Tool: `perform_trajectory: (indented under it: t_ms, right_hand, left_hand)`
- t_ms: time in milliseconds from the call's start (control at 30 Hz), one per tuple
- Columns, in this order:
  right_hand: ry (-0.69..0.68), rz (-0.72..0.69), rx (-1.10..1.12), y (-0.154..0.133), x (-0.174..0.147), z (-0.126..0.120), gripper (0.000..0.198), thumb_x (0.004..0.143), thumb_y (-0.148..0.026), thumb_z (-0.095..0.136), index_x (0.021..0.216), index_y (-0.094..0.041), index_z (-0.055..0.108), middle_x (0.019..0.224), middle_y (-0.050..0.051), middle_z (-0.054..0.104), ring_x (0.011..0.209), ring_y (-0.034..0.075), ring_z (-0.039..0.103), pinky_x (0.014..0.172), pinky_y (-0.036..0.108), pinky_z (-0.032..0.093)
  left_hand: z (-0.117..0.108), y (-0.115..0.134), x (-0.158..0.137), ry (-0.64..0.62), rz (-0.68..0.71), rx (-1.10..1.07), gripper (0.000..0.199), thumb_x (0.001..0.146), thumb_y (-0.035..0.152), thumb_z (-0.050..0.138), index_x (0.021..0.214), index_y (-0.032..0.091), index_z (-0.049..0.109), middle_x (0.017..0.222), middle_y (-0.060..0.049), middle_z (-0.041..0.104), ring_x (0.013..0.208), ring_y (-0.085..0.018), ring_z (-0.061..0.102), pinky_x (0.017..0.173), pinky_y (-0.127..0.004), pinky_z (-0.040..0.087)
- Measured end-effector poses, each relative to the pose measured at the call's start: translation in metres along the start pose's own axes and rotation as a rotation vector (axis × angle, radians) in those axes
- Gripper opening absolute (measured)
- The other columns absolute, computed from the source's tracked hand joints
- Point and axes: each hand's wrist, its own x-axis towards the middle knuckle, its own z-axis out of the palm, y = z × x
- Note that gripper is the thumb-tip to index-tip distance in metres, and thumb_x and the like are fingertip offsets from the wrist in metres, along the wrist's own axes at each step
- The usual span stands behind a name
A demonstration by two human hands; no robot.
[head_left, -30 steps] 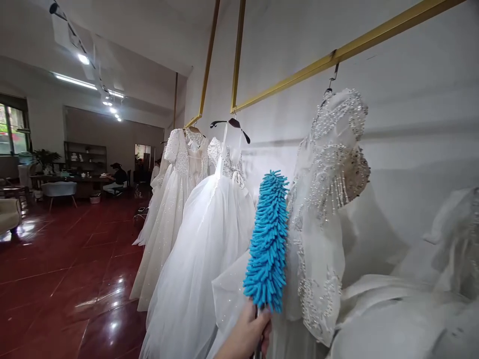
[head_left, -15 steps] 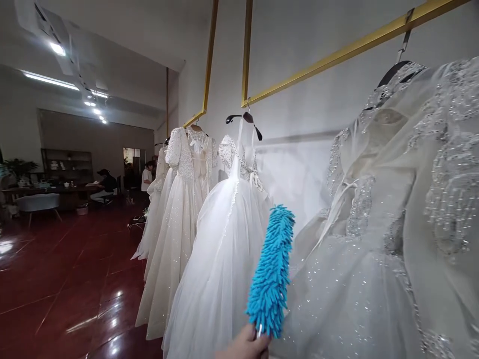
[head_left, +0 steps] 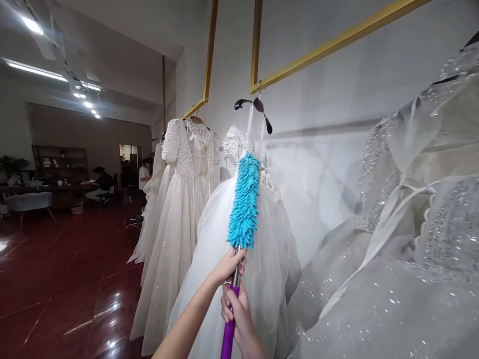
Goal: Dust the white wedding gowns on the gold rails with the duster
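Note:
Both my hands hold a duster with a blue fluffy head (head_left: 245, 199) and a metal-and-purple handle (head_left: 228, 335). My left hand (head_left: 229, 264) grips the metal shaft just under the head. My right hand (head_left: 236, 311) grips the top of the purple part below it. The duster stands upright, its head against the bodice of a white tulle dress (head_left: 215, 234) hanging from a black hanger (head_left: 254, 104). A beaded, sparkly dress (head_left: 396, 249) hangs close on my right.
More white gowns (head_left: 179, 174) hang along the white wall from gold ceiling rails (head_left: 337, 41). A glossy red floor (head_left: 56, 279) lies to the left. Far back are a table (head_left: 56, 188), a chair (head_left: 28, 202), a seated person (head_left: 100, 182) and a standing person (head_left: 143, 174).
The duster has moved up and left, from beside the near beaded dress onto the tulle dress. A second hand has come onto the handle. The view has moved forward along the rack.

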Motion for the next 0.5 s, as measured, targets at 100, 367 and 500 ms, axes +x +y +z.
perform_trajectory:
  t_ms: [100,367,500]
  right_hand:
    - [0.067,-0.03,-0.065,0.01,0.019,-0.016,0.039,0.076,-0.036,0.055,0.105,-0.025,0.032,0.04,-0.017,0.026,0.031,0.001,0.014,0.029,0.013,0.015]
    - [0.058,-0.107,-0.206,-0.005,0.061,-0.042,0.052,0.071,-0.051,0.056,0.108,-0.023,0.032,0.038,-0.018,0.027,0.029,0.001,0.017,0.027,0.013,0.02]
    - [0.166,-0.003,-0.093,0.006,0.071,-0.06,0.071,0.056,-0.059,0.064,0.107,-0.023,0.03,0.042,-0.017,0.037,0.028,-0.001,0.018,0.026,0.012,0.02]
  left_hand:
    - [0.0,-0.011,0.022,-0.049,-0.026,0.041,0.035,0.078,0.045,0.042,0.053,0.02,0.046,0.037,0.005,0.046,0.026,-0.007,0.032,0.025,-0.019,0.015]
    - [0.0,0.004,0.06,-0.177,0.055,0.058,0.033,0.077,0.045,0.045,0.055,0.02,0.045,0.042,0.005,0.046,0.034,-0.008,0.036,0.032,-0.02,0.022]
    - [0.001,-0.019,0.081,-0.228,-0.009,0.021,0.032,0.076,0.046,0.045,0.058,0.02,0.042,0.045,0.006,0.044,0.038,-0.008,0.04,0.033,-0.019,0.024]
